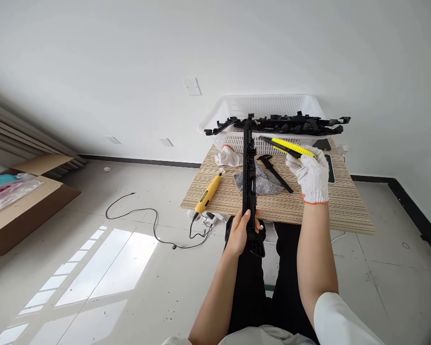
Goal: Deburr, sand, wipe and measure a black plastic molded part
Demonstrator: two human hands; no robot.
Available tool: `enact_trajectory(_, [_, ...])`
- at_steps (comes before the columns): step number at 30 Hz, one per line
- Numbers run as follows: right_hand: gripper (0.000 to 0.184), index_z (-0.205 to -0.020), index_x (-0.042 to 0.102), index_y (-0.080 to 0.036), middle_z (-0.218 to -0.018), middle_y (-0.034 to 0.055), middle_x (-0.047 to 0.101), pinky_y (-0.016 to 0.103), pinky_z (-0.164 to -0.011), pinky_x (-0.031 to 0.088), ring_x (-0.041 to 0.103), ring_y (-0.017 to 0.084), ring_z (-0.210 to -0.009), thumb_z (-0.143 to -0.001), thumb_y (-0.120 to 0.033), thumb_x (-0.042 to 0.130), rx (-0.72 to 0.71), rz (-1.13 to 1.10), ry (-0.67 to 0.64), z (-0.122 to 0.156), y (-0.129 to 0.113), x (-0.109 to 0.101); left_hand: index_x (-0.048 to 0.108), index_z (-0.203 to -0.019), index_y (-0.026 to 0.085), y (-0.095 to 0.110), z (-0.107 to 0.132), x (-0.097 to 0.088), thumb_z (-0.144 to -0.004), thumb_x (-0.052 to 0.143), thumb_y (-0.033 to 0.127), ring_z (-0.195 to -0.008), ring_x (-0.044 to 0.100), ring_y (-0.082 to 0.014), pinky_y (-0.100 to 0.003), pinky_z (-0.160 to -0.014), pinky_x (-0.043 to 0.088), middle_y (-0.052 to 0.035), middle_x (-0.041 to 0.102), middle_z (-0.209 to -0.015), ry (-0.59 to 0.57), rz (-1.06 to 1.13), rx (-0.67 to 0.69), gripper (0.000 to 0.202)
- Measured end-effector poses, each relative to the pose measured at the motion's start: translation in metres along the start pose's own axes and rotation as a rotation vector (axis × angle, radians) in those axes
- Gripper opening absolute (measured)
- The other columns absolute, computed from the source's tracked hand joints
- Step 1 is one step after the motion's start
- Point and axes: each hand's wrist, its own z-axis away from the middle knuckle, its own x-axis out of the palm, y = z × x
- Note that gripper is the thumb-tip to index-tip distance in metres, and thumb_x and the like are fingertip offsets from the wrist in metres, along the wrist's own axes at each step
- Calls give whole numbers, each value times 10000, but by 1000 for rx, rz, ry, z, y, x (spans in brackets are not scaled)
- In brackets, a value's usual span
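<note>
L hand, bare, is gripping the long black plastic part near its lower end, w/ the part running up over the worktop toward the white basket. R hand, in a white glove, is holding the yellow utility knife just right of the part, dark tip pointing left. Grey cloth is lying under the part's middle, black caliper btwn cloth & R hand. Yellow power tool is lying near the worktop's left edge, its cord trailing over the floor. More black parts are lying across the basket rim.

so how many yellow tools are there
2: a utility knife in the gloved right hand, and a corded tool at the left edge of the table; more could hide in the basket.
</note>
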Motion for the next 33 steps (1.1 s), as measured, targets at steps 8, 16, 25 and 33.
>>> enact_trajectory(8, [224, -930, 626, -231, -862, 0, 734, 315, -654, 654, 749, 182, -716, -723, -214, 712, 16, -37, -38, 6, -1, 6, 704, -979, 161, -1, -1, -1, -932, 528, 506, -569, 554, -125, -254, -603, 473, -15, 628, -645, -6, 9, 16, 390])
enact_trajectory(16, [244, -934, 598, -230, -830, -5, 720, 289, -626, 639, 744, 174, -701, -715, -200, 701, 66, -43, -41, 5, 5, 8, 695, -970, 153, -1, -1, 0, -929, 537, 490, -562, 538, -123, -254, -610, 468, -6, 613, -626, 0, 27, 9, 375])
enact_trajectory(25, [224, -930, 586, -240, -826, -15, 713, 321, -632, 640, 729, 168, -674, -723, -220, 672, 50, -67, -91, 7, 4, 9, 698, -986, 148, 0, 0, -1, -959, 504, 467, -568, 539, -110, -232, -617, 456, -4, 612, -628, -25, 9, 5, 374])
enact_trajectory(33, [221, -934, 621, -228, -883, -5, 727, 299, -615, 631, 724, 153, -677, -722, -202, 676, 41, -62, -91, 10, 4, 12, 697, -983, 145, -1, 0, -1, -950, 513, 478, -568, 541, -116, -241, -608, 463, -10, 620, -645, -18, 9, 15, 382])
